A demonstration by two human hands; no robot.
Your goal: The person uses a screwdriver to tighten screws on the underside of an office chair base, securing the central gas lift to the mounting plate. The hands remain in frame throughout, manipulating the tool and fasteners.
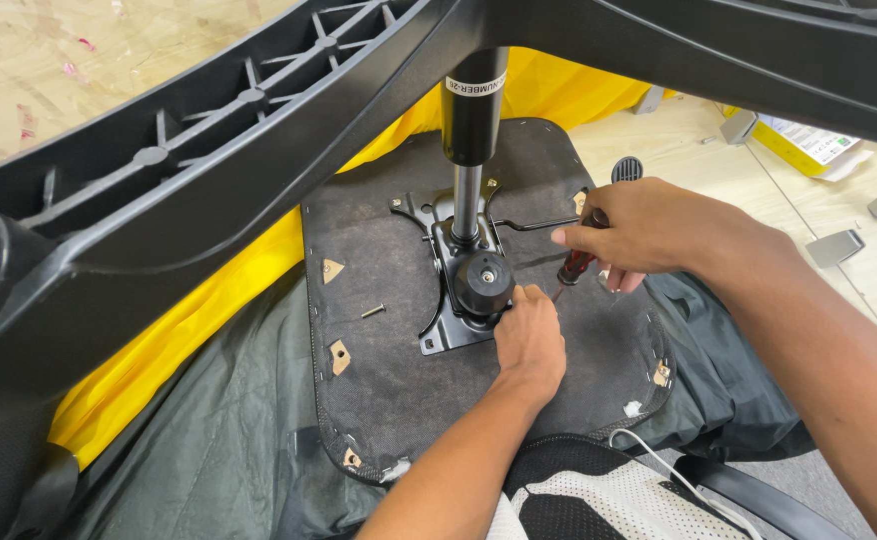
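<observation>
An upturned office-chair seat (399,390) with black fabric underside lies before me. A black metal mechanism plate (454,325) is on it, with a round black knob (483,281) and a gas-lift cylinder (472,120) rising to the black star base (209,170). My left hand (529,340) rests beside the knob, fingers curled at the plate's edge. My right hand (644,230) grips a screwdriver with a dark red handle (576,266), tip pointing down at the plate near my left fingers. A loose screw (373,311) lies on the seat to the left.
Yellow plastic (209,330) and a dark green sheet (219,440) lie under the seat. Grey metal parts (835,246) and a yellow-and-white booklet (809,145) sit on the pale wooden floor at right. A white cable (659,462) crosses a black-and-white mesh piece near me.
</observation>
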